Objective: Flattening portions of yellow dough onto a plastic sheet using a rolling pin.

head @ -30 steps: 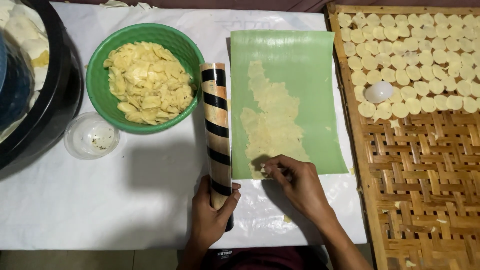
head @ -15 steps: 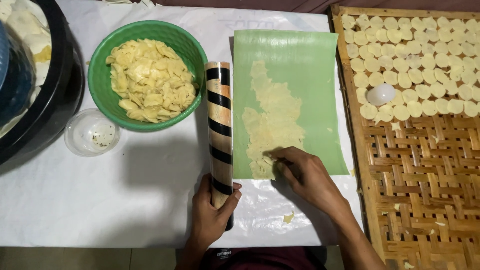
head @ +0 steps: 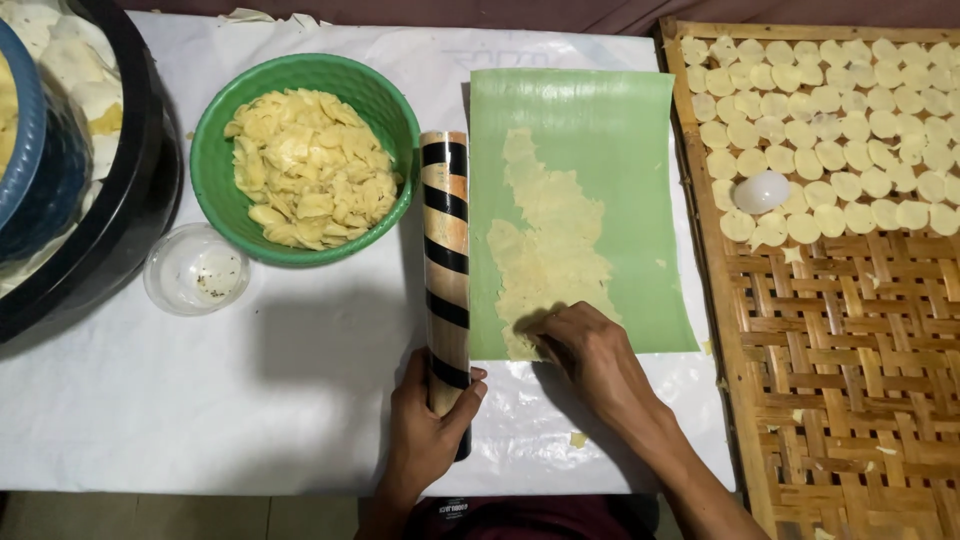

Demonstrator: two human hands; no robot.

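The left hand (head: 425, 435) is wrapped around the near end of a striped roller (head: 446, 270), its grip clenched on the tube, which lies along the left edge of the green sheet (head: 600, 130). The right hand (head: 590, 350) rests at the sheet's 6 o'clock edge, fingertips (head: 545, 338) pinching or pressing the near end of the flattened dough (head: 550, 250); I cannot tell whether that grip has closed on it.

The dough looks thin, soft and ragged-edged, likely light and quick to tear, so it is best lifted from a thicker corner, peeled low and slowly. The roller looks stiff and smooth, apt to roll if let go.

At 3 o'clock the woven tray (head: 850, 380) holds rows of pale round pieces (head: 830, 110) in its far half, with bare weave nearer. At 10 o'clock sits the green bowl (head: 220, 160) of scraps, with a small clear cup (head: 195, 270) beside it. The white surface (head: 200, 400) at 8 o'clock offers open room.
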